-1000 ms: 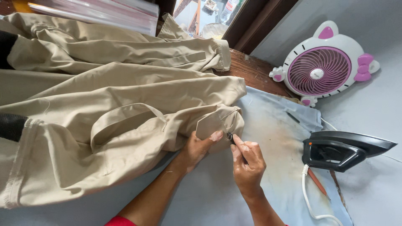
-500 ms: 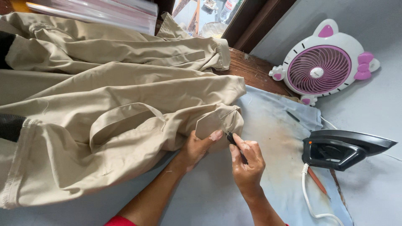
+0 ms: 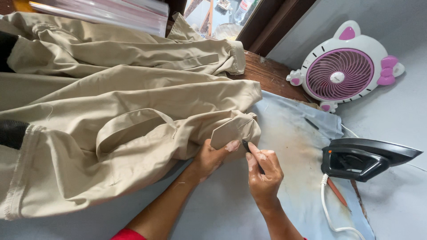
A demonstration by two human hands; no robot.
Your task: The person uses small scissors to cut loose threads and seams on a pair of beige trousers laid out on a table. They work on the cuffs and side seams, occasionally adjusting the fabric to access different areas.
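Two hands at work: both belong to the person wearing the camera, reaching up from the bottom edge over a pale blue-grey padded ironing surface (image 3: 289, 146) marked with brownish scorch stains.
Garment: a large heap of beige cotton clothing (image 3: 115, 111) fills the left and centre of the view, folded over itself in long creased layers, with a loose strap loop lying across its middle and a raw hem at the far left.
Fan: a small white desk fan with a pink grille, cat-like ears and a pink bow (image 3: 344, 71) stands at the upper right, against a grey wall.
Iron: a black electric iron (image 3: 367, 155) rests on the right side of the surface, well apart from the hands, its white cord (image 3: 327, 209) trailing down toward the bottom edge.
Wooden ledge: a dark brown wooden strip (image 3: 271, 75) shows between the garment and the fan.
Flap: a small pointed beige fabric flap (image 3: 229, 131) at the right end of the garment, folded flat, sits just above both hands.
Left hand: the left hand (image 3: 213, 155) grips the flap's lower edge, thumb on top and the other fingers tucked beneath the cloth.
Right hand: the right hand (image 3: 262, 171) is just beside the left, fingers curled together and pinching a small dark slender tool (image 3: 246, 146).
Tool: its tip points up at the flap's lower corner; whether it touches the cloth cannot be told.
Pencil: a thin reddish pencil (image 3: 337, 192) lies on the surface below the iron.
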